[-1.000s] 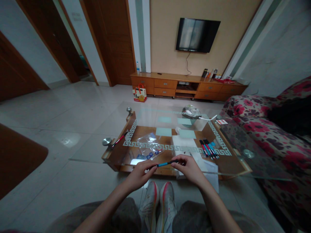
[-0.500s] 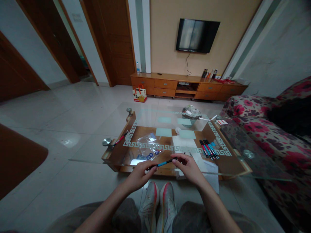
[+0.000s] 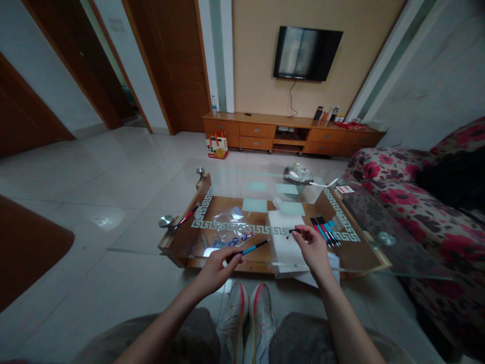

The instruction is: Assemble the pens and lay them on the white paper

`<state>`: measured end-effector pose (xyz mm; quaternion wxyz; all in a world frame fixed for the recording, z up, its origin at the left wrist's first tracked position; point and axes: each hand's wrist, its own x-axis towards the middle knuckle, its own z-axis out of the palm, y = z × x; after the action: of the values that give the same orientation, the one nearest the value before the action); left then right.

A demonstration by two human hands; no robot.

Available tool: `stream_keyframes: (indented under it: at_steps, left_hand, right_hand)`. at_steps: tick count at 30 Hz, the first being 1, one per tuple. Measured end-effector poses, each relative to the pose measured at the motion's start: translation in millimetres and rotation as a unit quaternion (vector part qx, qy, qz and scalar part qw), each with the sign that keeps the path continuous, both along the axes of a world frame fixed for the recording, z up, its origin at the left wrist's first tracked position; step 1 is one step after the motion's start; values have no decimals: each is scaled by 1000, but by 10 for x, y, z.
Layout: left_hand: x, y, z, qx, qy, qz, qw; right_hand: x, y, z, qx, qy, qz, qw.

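Note:
Over the near edge of the glass table (image 3: 144, 250), my left hand (image 3: 220, 267) pinches a blue and black pen (image 3: 253, 248), its tip pointing right. My right hand (image 3: 311, 247) is apart from it, fingertips closed on a small black pen cap (image 3: 294, 231). Several red, blue and black pens (image 3: 325, 231) lie side by side to the right of that hand. Left of centre is a clear plastic bag (image 3: 230, 225), with small blue round pieces (image 3: 235, 241) near it. A red and black pen (image 3: 187, 217) lies at the table's left.
White paper (image 3: 286, 253) shows beneath the glass near my right hand. A bag-filled bowl (image 3: 298, 174) stands at the table's back. A flowered sofa (image 3: 401, 177) is on the right, a wooden cabinet (image 3: 257, 131) beyond, and my shoes (image 3: 235, 313) below the near edge.
My right hand has moved right and slightly up, away from the pen, taking the black cap off its end. My left hand still holds the pen, its tip now bare.

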<state>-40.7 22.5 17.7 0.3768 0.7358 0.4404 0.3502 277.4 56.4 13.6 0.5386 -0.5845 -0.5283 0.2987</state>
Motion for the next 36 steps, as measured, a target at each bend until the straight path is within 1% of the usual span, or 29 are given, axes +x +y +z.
stream_keyframes:
  at_steps: [5,9,11,16,22,29,34,36]
  left_hand:
    - [5,9,-18,-12,-2,8,1000]
    - [7,9,-35,-22,-4,13,1000]
    - [4,7,-32,-25,-4,14,1000]
    - [-2,6,-23,-28,-1,15,999]
    - [6,10,-22,-32,-4,14,999]
    - [1,0,2,-37,-1,16,999]
    - [3,4,-15,-33,-5,16,999]
    - [5,6,-27,-37,-10,19,999]
  right_hand:
    - [-24,33,-124,11,-117,20,993]
    - [-98,59,-215,78,-238,16,968]
    - [-112,68,-249,94,-281,21,955]
    - [-104,92,-328,81,-350,19,933]
    - [-118,113,-397,55,-390,34,918]
    - [-129,120,-425,46,-394,35,917]
    - [-114,122,-443,47,-391,36,918]
    - [-115,112,-425,46,-391,35,918]
